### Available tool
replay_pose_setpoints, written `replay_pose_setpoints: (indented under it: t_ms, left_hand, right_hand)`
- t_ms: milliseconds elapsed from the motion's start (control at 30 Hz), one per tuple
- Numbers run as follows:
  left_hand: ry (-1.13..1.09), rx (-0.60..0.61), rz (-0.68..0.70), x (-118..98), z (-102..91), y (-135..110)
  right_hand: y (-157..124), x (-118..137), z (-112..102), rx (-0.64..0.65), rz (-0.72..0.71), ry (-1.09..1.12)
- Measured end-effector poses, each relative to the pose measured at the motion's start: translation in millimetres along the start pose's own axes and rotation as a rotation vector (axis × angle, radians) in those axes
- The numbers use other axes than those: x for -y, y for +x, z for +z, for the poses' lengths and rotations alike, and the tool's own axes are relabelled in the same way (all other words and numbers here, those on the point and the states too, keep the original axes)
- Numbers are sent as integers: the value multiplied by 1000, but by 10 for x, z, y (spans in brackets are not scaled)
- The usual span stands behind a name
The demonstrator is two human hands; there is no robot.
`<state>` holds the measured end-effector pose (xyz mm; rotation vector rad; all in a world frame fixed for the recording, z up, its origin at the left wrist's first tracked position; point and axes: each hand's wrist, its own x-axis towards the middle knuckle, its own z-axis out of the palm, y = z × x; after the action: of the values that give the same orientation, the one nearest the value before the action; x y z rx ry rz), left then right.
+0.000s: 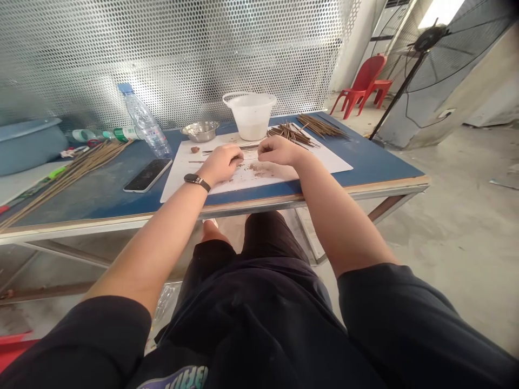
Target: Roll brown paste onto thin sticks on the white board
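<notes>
A white bucket (250, 116) is standing just beyond the hands, holding something pale, with a steel bowl (200, 131) sitting to its left, its contents hidden. The left hand (221, 163) and right hand (279, 151) are curling narrow, pinching a thin stick (249, 147) between them over the white sheet (324, 159) covering the counter (377, 165). A pile of short sticks (294, 133) is lying just beyond the right hand.

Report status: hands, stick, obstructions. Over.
Left hand, right hand over white sheet, both at thin brown stick. Grip unclear. White plastic bucket behind, apart.
</notes>
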<state>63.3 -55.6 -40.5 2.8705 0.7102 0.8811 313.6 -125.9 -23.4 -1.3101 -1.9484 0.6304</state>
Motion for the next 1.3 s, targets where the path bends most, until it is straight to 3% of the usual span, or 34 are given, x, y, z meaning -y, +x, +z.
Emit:
replay_pose_setpoints:
  t_ms: [100, 200, 333, 433, 533, 633, 733, 800, 1300]
  left_hand:
    - [-4, -30, -43, 73, -44, -30]
    - [9, -49, -84, 118, -75, -58]
    - [1, -8, -69, 79, -59, -55]
    - [1, 33, -71, 38, -40, -42]
    - [9, 72, -76, 32, -37, -33]
    - [13, 81, -72, 43, -37, -27]
    - [14, 77, -81, 39, -37, -26]
    - [5, 65, -86, 27, -38, -29]
    - [-28, -2, -106, 34, -27, -27]
  right_hand:
    - [-66, -25, -112, -48, 35, 43]
    - [-63, -117, -178, -202, 63, 71]
    - [42, -242, -129, -352, 133, -109]
    - [102, -264, -48, -279, 181, -205]
    - [109, -234, 10, -284, 155, -122]
    - [100, -192, 65, -333, 6, -133]
    - [118, -170, 146, -228, -199, -219]
    - [143, -171, 200, -162, -246, -250]
    - [149, -106, 307, -253, -173, -163]
